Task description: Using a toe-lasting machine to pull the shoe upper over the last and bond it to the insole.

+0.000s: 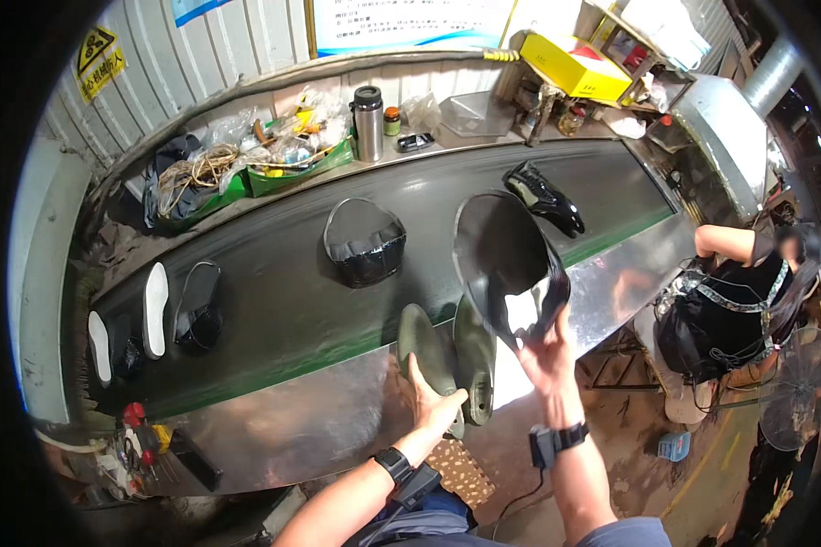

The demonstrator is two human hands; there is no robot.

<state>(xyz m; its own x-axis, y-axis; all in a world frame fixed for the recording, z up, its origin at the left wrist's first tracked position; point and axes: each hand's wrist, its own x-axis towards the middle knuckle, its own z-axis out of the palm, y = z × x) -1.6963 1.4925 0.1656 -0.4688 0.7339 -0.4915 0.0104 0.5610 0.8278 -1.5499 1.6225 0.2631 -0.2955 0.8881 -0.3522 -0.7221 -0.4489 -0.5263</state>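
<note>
My right hand (pixel 549 360) is closed on the lower edge of a glossy black boot (pixel 500 239), raised above the bench with its wide dark opening toward me. A white patch shows inside its lower part. My left hand (pixel 436 401) grips an olive-green shoe last (pixel 425 342) at the near edge. Beside it stands a second green last (pixel 473 360), partly behind the boot. Another black boot (pixel 365 244) sits on the belt, left of the raised one. A shiny black shoe (pixel 545 199) lies beyond the raised boot.
White insoles (pixel 156 310) and a black boot upper (pixel 198 314) lie on the dark belt (pixel 274 273) at left. Behind are green bins (pixel 301 164), a steel flask (pixel 368 125) and a yellow box (pixel 576 68). At right, a person (pixel 730 310) sits near a fan (pixel 798 387).
</note>
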